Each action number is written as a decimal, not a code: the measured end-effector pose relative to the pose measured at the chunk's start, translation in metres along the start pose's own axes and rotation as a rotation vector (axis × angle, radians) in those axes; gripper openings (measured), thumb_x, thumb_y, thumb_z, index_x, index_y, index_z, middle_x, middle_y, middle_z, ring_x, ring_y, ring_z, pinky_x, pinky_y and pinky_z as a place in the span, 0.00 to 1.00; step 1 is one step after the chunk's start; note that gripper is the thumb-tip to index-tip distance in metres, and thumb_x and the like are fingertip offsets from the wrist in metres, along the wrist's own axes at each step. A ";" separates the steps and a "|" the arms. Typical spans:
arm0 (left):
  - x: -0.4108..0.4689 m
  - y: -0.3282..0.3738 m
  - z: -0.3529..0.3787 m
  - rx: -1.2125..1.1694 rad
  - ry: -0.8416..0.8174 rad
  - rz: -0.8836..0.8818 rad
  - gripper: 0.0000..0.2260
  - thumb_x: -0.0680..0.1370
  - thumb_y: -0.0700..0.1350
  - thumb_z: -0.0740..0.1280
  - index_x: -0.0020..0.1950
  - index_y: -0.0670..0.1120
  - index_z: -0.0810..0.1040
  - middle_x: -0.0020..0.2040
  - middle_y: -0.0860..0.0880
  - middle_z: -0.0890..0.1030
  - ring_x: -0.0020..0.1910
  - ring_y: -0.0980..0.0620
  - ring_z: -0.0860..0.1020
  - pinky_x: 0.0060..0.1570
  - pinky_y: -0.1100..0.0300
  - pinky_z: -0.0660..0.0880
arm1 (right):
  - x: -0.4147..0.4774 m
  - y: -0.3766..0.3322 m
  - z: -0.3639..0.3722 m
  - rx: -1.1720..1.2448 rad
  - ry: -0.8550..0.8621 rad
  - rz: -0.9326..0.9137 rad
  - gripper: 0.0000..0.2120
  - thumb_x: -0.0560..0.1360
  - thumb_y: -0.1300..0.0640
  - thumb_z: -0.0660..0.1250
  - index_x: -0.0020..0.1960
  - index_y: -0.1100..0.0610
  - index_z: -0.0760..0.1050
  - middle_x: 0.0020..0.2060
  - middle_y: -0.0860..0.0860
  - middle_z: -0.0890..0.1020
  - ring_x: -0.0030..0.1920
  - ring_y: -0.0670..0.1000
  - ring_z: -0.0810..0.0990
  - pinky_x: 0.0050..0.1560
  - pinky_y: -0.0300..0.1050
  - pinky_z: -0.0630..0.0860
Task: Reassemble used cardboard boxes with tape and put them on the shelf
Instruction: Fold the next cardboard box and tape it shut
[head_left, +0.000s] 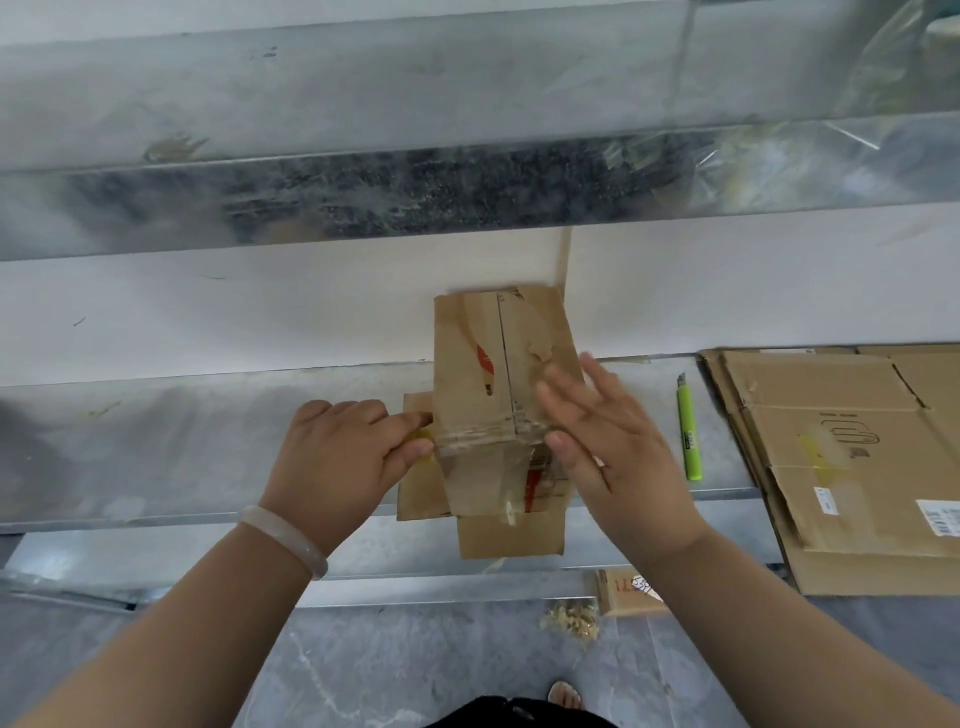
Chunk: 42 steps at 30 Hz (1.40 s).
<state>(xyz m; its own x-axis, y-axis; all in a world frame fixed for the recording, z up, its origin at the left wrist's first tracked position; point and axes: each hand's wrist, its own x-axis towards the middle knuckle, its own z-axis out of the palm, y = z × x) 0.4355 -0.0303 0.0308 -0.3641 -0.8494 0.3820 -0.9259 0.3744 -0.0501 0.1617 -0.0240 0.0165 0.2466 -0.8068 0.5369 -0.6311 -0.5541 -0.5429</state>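
On the metal surface, straight ahead of the person, the cardboard box lies with its long axis pointing away toward the wall. The left hand has curled fingers that pinch the box's near left edge. The right hand has spread fingers at its right side.

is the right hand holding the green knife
No, the green knife lies on the table untouched, while the right hand is open by the box.
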 end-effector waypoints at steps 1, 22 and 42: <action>0.000 0.000 0.000 -0.008 0.003 -0.001 0.29 0.82 0.63 0.44 0.55 0.53 0.83 0.35 0.55 0.78 0.33 0.51 0.78 0.39 0.56 0.67 | 0.002 0.005 0.007 -0.024 -0.013 -0.078 0.18 0.80 0.48 0.61 0.68 0.53 0.75 0.66 0.45 0.76 0.75 0.50 0.65 0.74 0.52 0.65; -0.003 -0.003 0.008 -0.137 0.023 -0.040 0.24 0.81 0.63 0.49 0.57 0.55 0.83 0.33 0.55 0.77 0.32 0.52 0.77 0.39 0.59 0.66 | 0.020 -0.006 0.031 -0.378 -0.001 -0.376 0.13 0.81 0.50 0.63 0.61 0.49 0.82 0.60 0.45 0.82 0.61 0.51 0.80 0.63 0.55 0.76; -0.003 -0.001 0.005 -0.236 -0.005 -0.059 0.28 0.81 0.65 0.45 0.58 0.56 0.82 0.33 0.55 0.77 0.32 0.52 0.77 0.38 0.57 0.72 | 0.037 -0.028 0.048 -0.274 0.062 -0.316 0.09 0.75 0.43 0.71 0.47 0.46 0.86 0.47 0.42 0.85 0.46 0.50 0.80 0.48 0.49 0.76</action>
<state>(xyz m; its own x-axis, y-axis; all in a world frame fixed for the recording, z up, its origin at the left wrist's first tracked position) 0.4374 -0.0298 0.0246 -0.3113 -0.8738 0.3736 -0.8967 0.4003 0.1891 0.2239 -0.0481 0.0212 0.4197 -0.5874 0.6920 -0.7060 -0.6904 -0.1578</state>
